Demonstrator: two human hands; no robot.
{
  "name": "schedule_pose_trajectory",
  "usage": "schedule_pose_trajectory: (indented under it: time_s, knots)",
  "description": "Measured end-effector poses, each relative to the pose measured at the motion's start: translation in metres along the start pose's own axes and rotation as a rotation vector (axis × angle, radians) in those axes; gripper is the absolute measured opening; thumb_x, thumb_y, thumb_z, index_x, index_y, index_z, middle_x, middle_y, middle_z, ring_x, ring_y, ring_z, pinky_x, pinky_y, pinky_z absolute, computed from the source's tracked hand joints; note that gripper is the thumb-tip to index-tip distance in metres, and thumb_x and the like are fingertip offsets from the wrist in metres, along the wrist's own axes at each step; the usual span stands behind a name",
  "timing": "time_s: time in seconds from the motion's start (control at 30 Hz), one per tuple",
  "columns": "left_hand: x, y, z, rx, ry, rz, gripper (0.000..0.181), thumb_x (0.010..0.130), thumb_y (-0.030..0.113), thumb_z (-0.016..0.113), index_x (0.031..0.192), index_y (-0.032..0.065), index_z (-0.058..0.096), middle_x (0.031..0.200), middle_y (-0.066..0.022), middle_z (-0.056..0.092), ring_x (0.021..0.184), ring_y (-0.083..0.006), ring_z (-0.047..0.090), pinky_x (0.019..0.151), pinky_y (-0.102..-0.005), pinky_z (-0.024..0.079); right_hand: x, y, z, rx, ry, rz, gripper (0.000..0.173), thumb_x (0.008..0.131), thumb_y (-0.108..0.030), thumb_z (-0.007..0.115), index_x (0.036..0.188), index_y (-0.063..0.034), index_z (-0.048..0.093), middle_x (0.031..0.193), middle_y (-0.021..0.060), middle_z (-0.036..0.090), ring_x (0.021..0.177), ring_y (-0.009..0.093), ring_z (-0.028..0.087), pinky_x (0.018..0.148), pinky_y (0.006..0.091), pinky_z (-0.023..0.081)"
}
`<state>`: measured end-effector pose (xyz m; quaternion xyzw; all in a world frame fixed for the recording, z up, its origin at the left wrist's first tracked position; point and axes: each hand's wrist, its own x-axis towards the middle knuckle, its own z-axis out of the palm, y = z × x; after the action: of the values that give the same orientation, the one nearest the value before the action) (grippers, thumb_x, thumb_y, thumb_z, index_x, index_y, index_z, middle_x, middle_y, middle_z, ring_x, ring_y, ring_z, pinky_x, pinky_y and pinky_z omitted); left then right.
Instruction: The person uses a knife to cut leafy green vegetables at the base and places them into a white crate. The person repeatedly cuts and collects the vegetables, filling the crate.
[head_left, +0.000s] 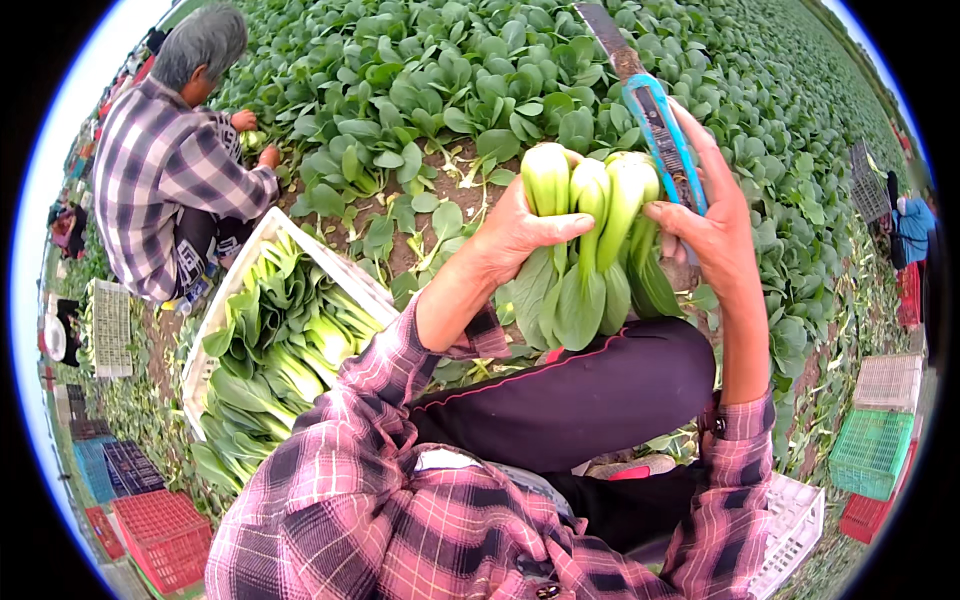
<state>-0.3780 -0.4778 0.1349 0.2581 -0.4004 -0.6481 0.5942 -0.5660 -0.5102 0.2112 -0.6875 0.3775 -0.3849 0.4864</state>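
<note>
Several heads of bok choy (600, 225) are bunched in front of my raised knee, pale stem ends up and green leaves hanging down. My left hand (521, 225) grips the bunch from the left, its thumb across the stems. On the other side, my right hand (716, 199) holds a knife (660, 124) with a blue and black handle, its soiled blade pointing up and away. The right thumb also presses against the stems. To my left, a white plastic crate (330, 253) holds many bok choy heads laid on their sides.
Growing bok choy (465, 67) stretches ahead, with bare soil and cut leaves nearer me. A person in a plaid shirt (176, 180) crouches ahead left, working among the plants. Red crates (165, 540) stand behind left; a green crate (874, 454) and a white crate (795, 525) are right.
</note>
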Motion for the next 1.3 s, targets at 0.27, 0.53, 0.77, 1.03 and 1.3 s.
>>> schedule_pose_trajectory:
  time_s: [0.27, 0.53, 0.77, 1.03, 1.3]
  knots:
    - [-0.049, 0.033, -0.033, 0.236, 0.169, 0.075, 0.063, 0.066, 0.012, 0.081, 0.119, 0.0069, 0.047, 0.105, -0.001, 0.055, 0.099, -0.0118, 0.052, 0.092, -0.0288, 0.04, 0.01, -0.016, 0.039, -0.271, -0.021, -0.027, 0.072, 0.07, 0.002, 0.059, 0.139, -0.0134, 0.04, 0.067, -0.0042, 0.052, 0.042, 0.002, 0.038, 0.037, 0.017, 0.031]
    - [-0.236, 0.172, -0.137, -0.174, 0.669, 0.183, 0.043, 0.085, 0.012, 0.06, 0.125, -0.0001, 0.05, 0.113, -0.0181, 0.062, 0.097, -0.0274, 0.064, 0.085, -0.0421, 0.054, 0.006, 0.013, 0.049, -0.318, -0.11, 0.037, 0.068, 0.078, -0.006, 0.059, 0.141, -0.0202, 0.038, 0.103, 0.0063, 0.063, 0.045, 0.002, 0.045, 0.037, 0.016, 0.033]
    - [-0.4, 0.206, -0.272, -0.104, 1.126, 0.089, 0.034, 0.084, 0.016, 0.062, 0.113, -0.0014, 0.056, 0.097, -0.0157, 0.066, 0.079, -0.0276, 0.067, 0.071, -0.0404, 0.057, 0.01, 0.024, 0.045, -0.263, -0.149, 0.101, 0.063, 0.082, -0.006, 0.056, 0.141, -0.0177, 0.038, 0.099, 0.0059, 0.064, 0.045, 0.002, 0.045, 0.036, 0.0161, 0.034]
    - [-0.378, 0.12, -0.353, 0.356, 1.39, 0.09, 0.054, 0.074, 0.021, 0.074, 0.116, -0.0015, 0.048, 0.101, -0.0156, 0.061, 0.083, -0.0257, 0.063, 0.073, -0.0366, 0.052, 0.015, 0.024, 0.046, -0.293, -0.126, 0.071, 0.061, 0.083, -0.007, 0.055, 0.141, -0.016, 0.038, 0.097, 0.0061, 0.063, 0.043, 0.002, 0.044, 0.035, 0.0161, 0.033]
    - [-0.369, 0.141, -0.287, 2.121, 1.529, 0.2, 0.077, 0.07, 0.021, 0.075, 0.132, -0.0023, 0.034, 0.127, -0.0212, 0.043, 0.118, -0.0369, 0.041, 0.1, -0.0432, 0.032, 0.004, 0.026, 0.05, -0.19, -0.1, 0.126, 0.065, 0.076, -0.003, 0.054, 0.139, -0.0143, 0.04, 0.091, 0.0055, 0.062, 0.043, 0.002, 0.044, 0.036, 0.0165, 0.035]
